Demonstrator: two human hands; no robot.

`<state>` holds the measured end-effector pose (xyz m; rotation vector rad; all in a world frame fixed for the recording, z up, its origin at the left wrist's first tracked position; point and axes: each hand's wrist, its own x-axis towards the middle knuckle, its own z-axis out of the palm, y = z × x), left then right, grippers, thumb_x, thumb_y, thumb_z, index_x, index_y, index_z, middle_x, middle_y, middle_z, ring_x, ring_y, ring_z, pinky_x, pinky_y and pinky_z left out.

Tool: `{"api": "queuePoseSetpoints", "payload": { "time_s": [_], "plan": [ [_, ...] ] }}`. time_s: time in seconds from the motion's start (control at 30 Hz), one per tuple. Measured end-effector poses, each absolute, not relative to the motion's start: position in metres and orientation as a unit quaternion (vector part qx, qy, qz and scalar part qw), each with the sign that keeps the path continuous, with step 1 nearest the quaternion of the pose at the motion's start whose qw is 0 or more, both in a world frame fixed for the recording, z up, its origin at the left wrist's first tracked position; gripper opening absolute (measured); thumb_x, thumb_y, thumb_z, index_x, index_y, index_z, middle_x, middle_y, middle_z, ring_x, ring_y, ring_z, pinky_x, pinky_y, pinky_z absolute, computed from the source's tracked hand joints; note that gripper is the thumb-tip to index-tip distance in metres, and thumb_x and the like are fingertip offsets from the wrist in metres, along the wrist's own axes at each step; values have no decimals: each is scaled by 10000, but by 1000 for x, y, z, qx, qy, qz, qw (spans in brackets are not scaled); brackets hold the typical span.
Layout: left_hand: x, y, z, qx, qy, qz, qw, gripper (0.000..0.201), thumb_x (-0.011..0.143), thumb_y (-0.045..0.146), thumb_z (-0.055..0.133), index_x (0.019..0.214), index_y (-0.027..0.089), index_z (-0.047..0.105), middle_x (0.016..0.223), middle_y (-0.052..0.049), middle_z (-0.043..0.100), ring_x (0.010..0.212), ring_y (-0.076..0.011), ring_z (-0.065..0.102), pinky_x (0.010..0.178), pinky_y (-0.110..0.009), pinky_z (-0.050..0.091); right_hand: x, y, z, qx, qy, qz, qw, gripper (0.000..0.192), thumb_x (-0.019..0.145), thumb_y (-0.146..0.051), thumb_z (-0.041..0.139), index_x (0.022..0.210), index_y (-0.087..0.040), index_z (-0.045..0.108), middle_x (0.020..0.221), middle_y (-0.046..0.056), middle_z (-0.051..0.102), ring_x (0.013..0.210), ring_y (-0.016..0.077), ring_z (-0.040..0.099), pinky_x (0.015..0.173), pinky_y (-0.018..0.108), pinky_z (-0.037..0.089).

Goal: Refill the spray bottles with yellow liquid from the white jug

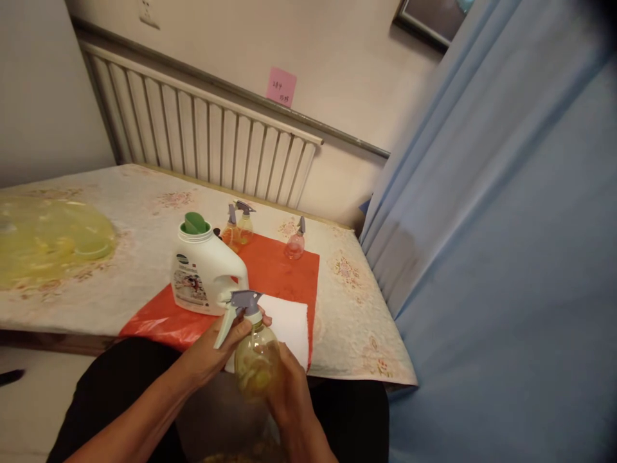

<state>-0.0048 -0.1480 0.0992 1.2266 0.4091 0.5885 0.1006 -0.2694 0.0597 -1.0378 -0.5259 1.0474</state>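
Note:
A clear yellowish spray bottle (257, 360) with a grey and white trigger head is held over my lap, tilted slightly. My left hand (219, 347) grips its neck just below the trigger head. Around the bottle's right side and lower body wraps my right hand (292, 386); some of its fingers are hidden behind the bottle. Just beyond my hands, a large white jug (207, 273) with a handle and a label stands on a red plastic sheet (284, 273). Something green (195, 223) sits in the jug's open mouth. A white paper towel (292, 325) lies beside it.
More spray bottles stand behind: an orange one (231, 236), a yellowish one (245, 226) and a pink one (295, 245). A yellow plastic bag (53, 241) lies at left on the flowered cloth (144, 225). A radiator (207, 128) lines the wall; a blue curtain (482, 257) hangs at right.

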Motion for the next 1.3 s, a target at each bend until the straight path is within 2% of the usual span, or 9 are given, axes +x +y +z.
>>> {"api": "queuePoseSetpoints", "payload": {
  "time_s": [0.13, 0.27, 0.4, 0.5, 0.57, 0.67, 0.97, 1.17, 1.3],
  "plan": [
    [-2, -148, 95, 604, 219, 289, 710, 386, 851, 516, 633, 1042, 184, 675, 1174, -116, 701, 1094, -299, 635, 958, -402, 492, 103, -262, 50, -492, -211, 509, 674, 679, 849, -743, 353, 1089, -193, 670, 825, 116, 702, 897, 323, 686, 718, 465, 549],
    [-1, -149, 87, 606, 231, 308, 696, 385, 870, 508, 613, 1051, 174, 675, 1139, -111, 708, 1068, -286, 638, 949, -386, 481, 103, -264, 46, -505, -185, 494, 683, 677, 870, -741, 323, 1095, -191, 647, 869, 133, 708, 879, 319, 699, 694, 476, 554],
    [0, -147, 83, 583, 242, 325, 704, 397, 865, 502, 625, 1068, 162, 654, 1148, -114, 698, 1025, -278, 649, 887, -368, 502, 99, -269, 46, -477, -225, 479, 701, 568, 771, -617, 626, 1185, -230, 599, 1139, 137, 675, 1003, 327, 678, 728, 466, 563],
    [-1, -144, 83, 537, 253, 350, 725, 414, 847, 509, 645, 1057, 152, 656, 1119, -115, 707, 1007, -280, 657, 883, -373, 508, 96, -269, 36, -456, -167, 467, 739, 849, 497, -378, 871, 1264, -278, 521, 1349, 112, 559, 1116, 338, 635, 804, 450, 562],
    [-1, -142, 84, 511, 248, 364, 739, 400, 830, 495, 671, 1036, 152, 667, 1087, -109, 716, 1022, -284, 653, 904, -381, 502, 95, -267, 28, -460, -138, 447, 754, 979, 388, -271, 902, 1280, -278, 496, 1382, 111, 529, 1156, 347, 610, 839, 439, 558],
    [-4, -139, 85, 496, 226, 363, 756, 352, 829, 454, 688, 1020, 157, 686, 1080, -102, 717, 1066, -289, 635, 937, -389, 486, 93, -267, 24, -456, -130, 435, 766, 952, 402, -310, 895, 1269, -245, 506, 1346, 126, 554, 1138, 352, 609, 779, 415, 578],
    [-12, -129, 79, 484, 182, 319, 794, 296, 833, 441, 695, 1007, 202, 715, 1172, -87, 699, 1198, -299, 557, 1063, -402, 385, 86, -274, 56, -386, -117, 532, 745, 651, 717, -583, 725, 1192, -186, 526, 934, 91, 714, 680, 213, 697, 454, 255, 506],
    [-11, -136, 82, 479, 216, 318, 790, 367, 780, 489, 734, 989, 188, 717, 1092, -101, 724, 1110, -312, 606, 974, -406, 445, 88, -272, 67, -337, -21, 671, 660, 790, 855, -800, 260, 1154, -117, 522, 761, 141, 720, 454, 188, 661, 348, 219, 445],
    [-10, -141, 74, 486, 241, 341, 767, 378, 764, 480, 751, 985, 176, 715, 1059, -104, 731, 1050, -297, 639, 943, -394, 473, 88, -269, 65, -373, 14, 650, 661, 866, 836, -830, 228, 1166, -92, 537, 740, 126, 715, 369, 166, 622, 288, 190, 366]
  ]
}}
